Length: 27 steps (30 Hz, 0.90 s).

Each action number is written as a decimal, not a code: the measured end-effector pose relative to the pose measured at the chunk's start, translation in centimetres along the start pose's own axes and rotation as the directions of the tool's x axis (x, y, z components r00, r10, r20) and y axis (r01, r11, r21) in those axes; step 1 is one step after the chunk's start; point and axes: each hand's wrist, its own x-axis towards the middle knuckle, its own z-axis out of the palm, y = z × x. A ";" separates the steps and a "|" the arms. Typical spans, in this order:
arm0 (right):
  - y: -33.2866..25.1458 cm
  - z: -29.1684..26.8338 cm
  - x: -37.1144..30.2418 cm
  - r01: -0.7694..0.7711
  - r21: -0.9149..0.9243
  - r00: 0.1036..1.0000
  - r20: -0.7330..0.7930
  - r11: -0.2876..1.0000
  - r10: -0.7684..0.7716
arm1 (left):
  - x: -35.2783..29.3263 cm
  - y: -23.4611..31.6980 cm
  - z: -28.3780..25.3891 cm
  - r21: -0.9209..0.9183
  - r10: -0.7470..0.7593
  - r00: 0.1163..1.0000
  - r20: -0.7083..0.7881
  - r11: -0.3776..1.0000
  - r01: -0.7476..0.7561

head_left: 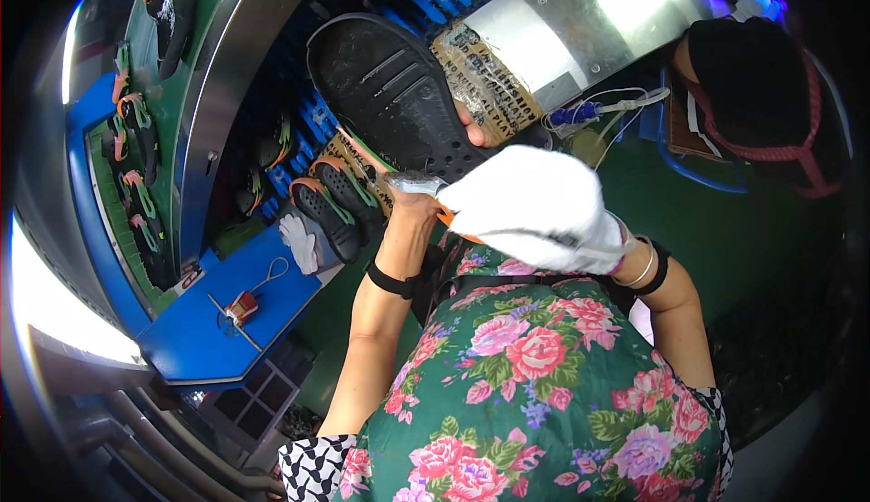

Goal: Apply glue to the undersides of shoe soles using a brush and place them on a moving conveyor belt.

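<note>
A large black clog [390,94] with an orange and green edge is held up in front of me, its slotted, perforated face showing. My left hand [415,199] is at its near end, mostly hidden behind it. Bare fingertips [470,127] wrap the clog's right edge and seem to belong to that hand. Clear, shiny film [417,183] lies over the near end by the left wrist. My right hand [535,203], in a white knit glove, is against or just over the near right end. Its fingers are hidden, so its grip does not show.
Two black clogs [326,212] stand to the left, near a blue table [199,343] bearing a white glove [299,244] and a small red spool [243,307]. Beyond are a brown printed board [489,81] and a metal panel [553,22]. More footwear [168,26] lines a green belt.
</note>
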 end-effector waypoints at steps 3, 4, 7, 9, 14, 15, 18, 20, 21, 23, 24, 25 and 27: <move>0.3 -0.5 0.0 -0.005 -0.039 0.999 -0.037 0.999 0.004 | 0.6 0.6 1.4 0.079 0.028 0.983 0.181 0.996 -0.043; 0.4 -0.2 -0.1 0.027 -0.064 0.999 -0.037 0.998 -0.030 | 0.7 0.5 1.1 0.077 0.027 0.983 0.180 0.996 -0.042; 0.2 0.6 -0.6 0.031 -0.049 0.999 -0.023 0.998 -0.032 | 0.9 0.3 1.1 0.064 0.114 0.985 0.128 0.990 -0.123; 0.5 -0.2 -0.3 -0.002 0.023 1.000 -0.003 1.000 0.002 | 0.8 0.2 1.9 -0.034 0.140 0.987 0.074 0.990 -0.137; 0.7 -1.0 -0.5 0.035 -0.071 0.999 0.002 0.997 -0.035 | 1.2 0.9 1.8 0.053 0.164 0.986 0.036 0.985 -0.166; 0.6 -0.7 -0.6 0.068 -0.108 0.998 0.006 0.992 -0.068 | 1.2 1.0 2.1 0.049 0.169 0.985 0.019 0.984 -0.170; 0.6 -0.6 -0.9 0.034 -0.015 0.999 0.002 0.999 -0.034 | 1.3 0.9 2.2 0.071 0.194 0.980 0.036 0.978 -0.196; 0.6 -1.2 -0.8 -0.032 0.045 0.999 -0.029 0.998 0.034 | 1.4 0.9 2.4 0.061 0.196 0.980 0.038 0.978 -0.198; 0.6 -1.4 -0.8 -0.096 0.109 0.993 -0.053 0.989 0.102 | 1.5 0.8 2.5 0.049 0.201 0.979 0.040 0.978 -0.203; 0.6 -1.2 -1.0 -0.069 0.058 0.995 -0.066 0.996 0.073 | 1.5 1.8 1.7 0.121 0.153 0.978 0.142 0.978 -0.171; 0.5 -1.1 -1.2 -0.042 0.004 0.996 -0.075 0.999 0.042 | 1.6 2.1 1.6 0.191 0.098 0.966 0.241 0.971 -0.146; 0.8 -0.9 -1.4 0.005 -0.008 0.999 -0.038 1.000 -0.006 | 1.6 2.0 1.6 0.191 0.096 0.966 0.240 0.971 -0.144; 0.6 -1.0 -1.5 0.003 -0.012 1.000 -0.026 1.000 -0.004 | 1.6 1.9 1.5 0.176 0.108 0.964 0.243 0.972 -0.153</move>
